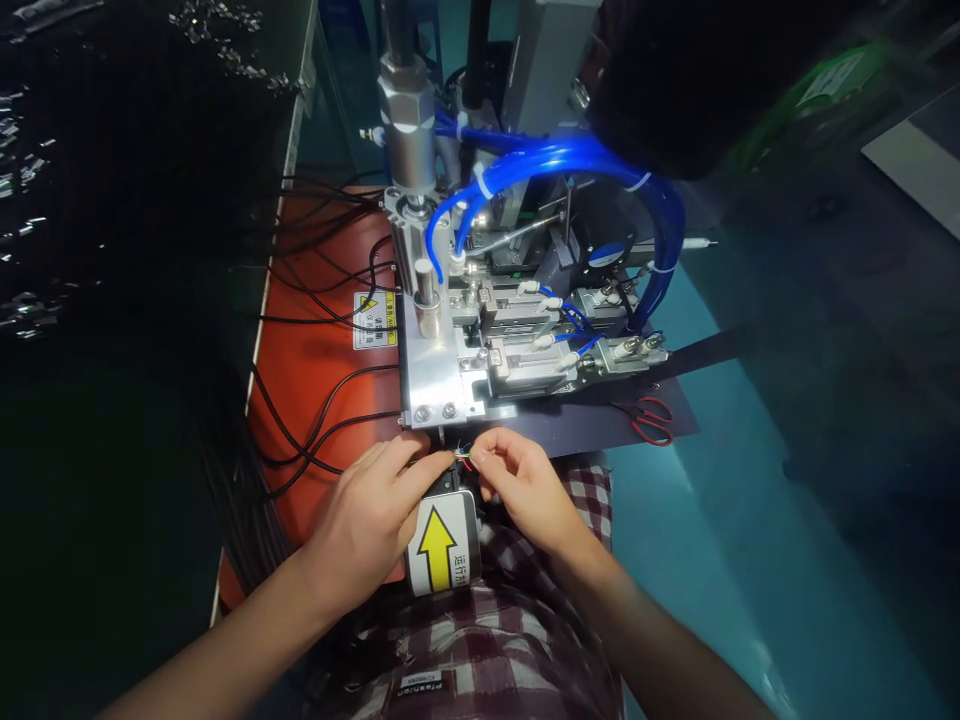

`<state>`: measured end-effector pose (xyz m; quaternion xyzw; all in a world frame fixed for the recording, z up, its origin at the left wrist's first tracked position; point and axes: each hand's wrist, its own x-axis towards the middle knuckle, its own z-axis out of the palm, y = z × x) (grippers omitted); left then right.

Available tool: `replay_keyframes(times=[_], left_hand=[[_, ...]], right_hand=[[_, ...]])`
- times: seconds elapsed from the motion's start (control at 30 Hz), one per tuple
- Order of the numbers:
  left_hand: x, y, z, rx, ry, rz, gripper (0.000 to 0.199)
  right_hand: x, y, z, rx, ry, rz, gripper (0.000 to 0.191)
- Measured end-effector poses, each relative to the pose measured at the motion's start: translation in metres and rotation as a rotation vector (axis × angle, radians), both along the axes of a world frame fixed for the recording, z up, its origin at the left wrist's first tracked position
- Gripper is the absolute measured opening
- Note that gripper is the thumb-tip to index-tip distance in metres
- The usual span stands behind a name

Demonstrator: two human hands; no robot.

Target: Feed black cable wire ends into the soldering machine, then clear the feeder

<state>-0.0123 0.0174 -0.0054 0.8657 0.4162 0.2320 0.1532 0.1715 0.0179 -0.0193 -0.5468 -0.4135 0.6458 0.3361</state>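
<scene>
Thin coloured wires point(463, 456) run between my two hands, just in front of the metal machine point(439, 375). My left hand point(379, 500) is closed, its thumb and fingers pressed on the left end of the wires at a small dark part. From the right, my right hand point(521, 480) pinches the wires between thumb and fingertips. Below them lies a white label with a yellow arrow point(437, 550), partly beside my left hand. How the wire ends sit in the fingers is too small to tell.
Red-handled scissors point(652, 420) lie on the dark plate right of my hands. Blue air tubes point(559, 158) arch over the machine. Black cables point(322, 415) cross the orange surface point(292, 370) at the left. A bundle of wires hangs at the lower left.
</scene>
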Motion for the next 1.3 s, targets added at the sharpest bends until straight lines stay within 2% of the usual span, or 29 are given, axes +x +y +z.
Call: replay_keyframes(times=[0.6, 0.97, 1.03, 1.17, 1.3], left_hand=[[0.0008, 0.0003, 0.0015, 0.025, 0.057, -0.013, 0.034], [0.0018, -0.0012, 0.0018, 0.076, 0.169, -0.005, 0.030], [0.0026, -0.0016, 0.0029, 0.056, 0.180, -0.002, 0.030], [0.0045, -0.0015, 0.0053, 0.039, 0.134, 0.009, 0.028], [0.0055, -0.0008, 0.0060, 0.060, 0.106, 0.014, 0.026]], right_hand=[[-0.0024, -0.0007, -0.0069, 0.050, -0.090, 0.020, 0.017], [-0.0055, -0.0011, -0.0007, 0.218, -0.439, 0.019, 0.016], [-0.0045, -0.0006, -0.0019, 0.197, -0.411, 0.021, 0.016], [0.0001, 0.0002, -0.0051, 0.046, -0.204, 0.044, 0.019], [-0.0020, -0.0006, -0.0052, 0.136, -0.248, -0.040, 0.018]])
